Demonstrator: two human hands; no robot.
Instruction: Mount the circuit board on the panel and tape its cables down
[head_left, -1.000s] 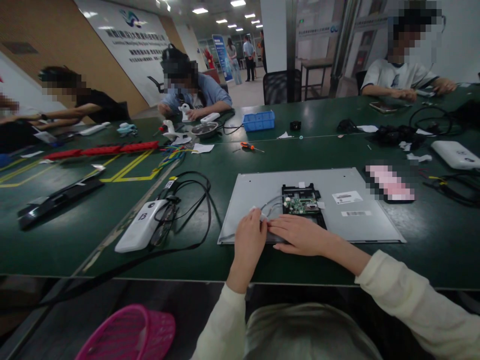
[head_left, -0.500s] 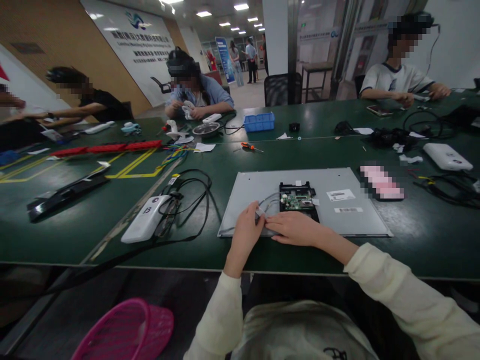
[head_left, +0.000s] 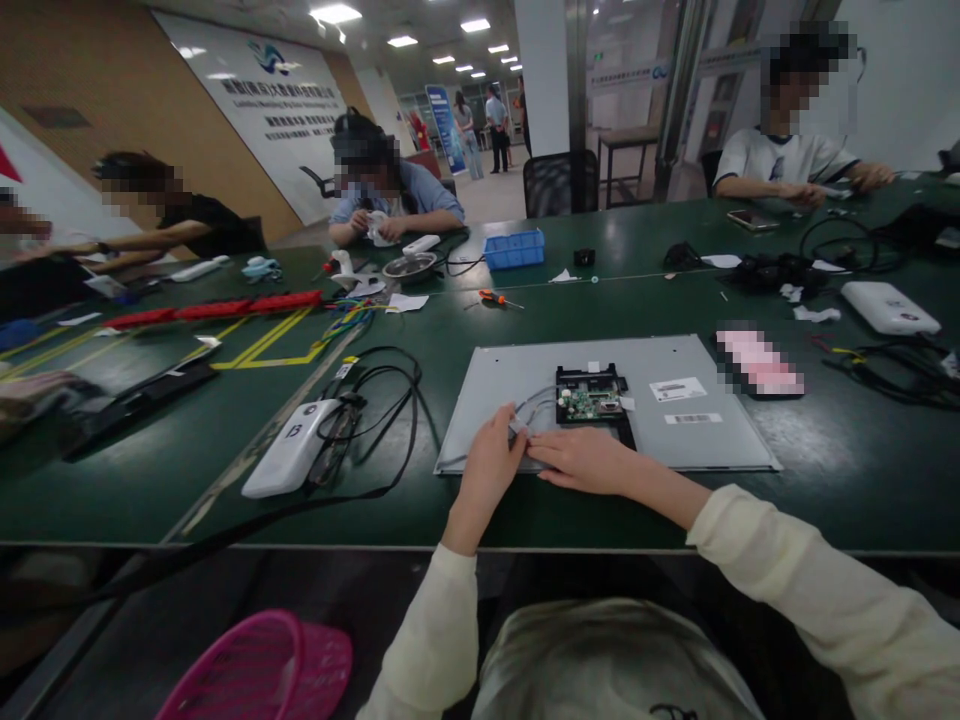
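A flat grey metal panel [head_left: 705,442] lies on the green table, with a green circuit board [head_left: 592,403] in a black frame at its middle. Thin grey cables [head_left: 534,398] run from the board toward my left hand [head_left: 493,455]. That hand pinches a small piece of clear tape [head_left: 517,426] at the cables, over the panel's left part. My right hand [head_left: 585,459] rests low on the panel below the board, its fingertips pressed together at the same tape beside the left fingers.
Left of the panel are a white power bank [head_left: 291,448] and looped black cables. A phone [head_left: 759,363] lies to the right. Farther back are an orange screwdriver [head_left: 493,298] and a blue basket [head_left: 514,250]. A pink basket [head_left: 330,660] stands below the table edge. Several people sit around.
Both hands keep nearly the same place and grip on the tape. The view has shifted slightly. At the far left, a person's arm has come in by the black strip-shaped part.
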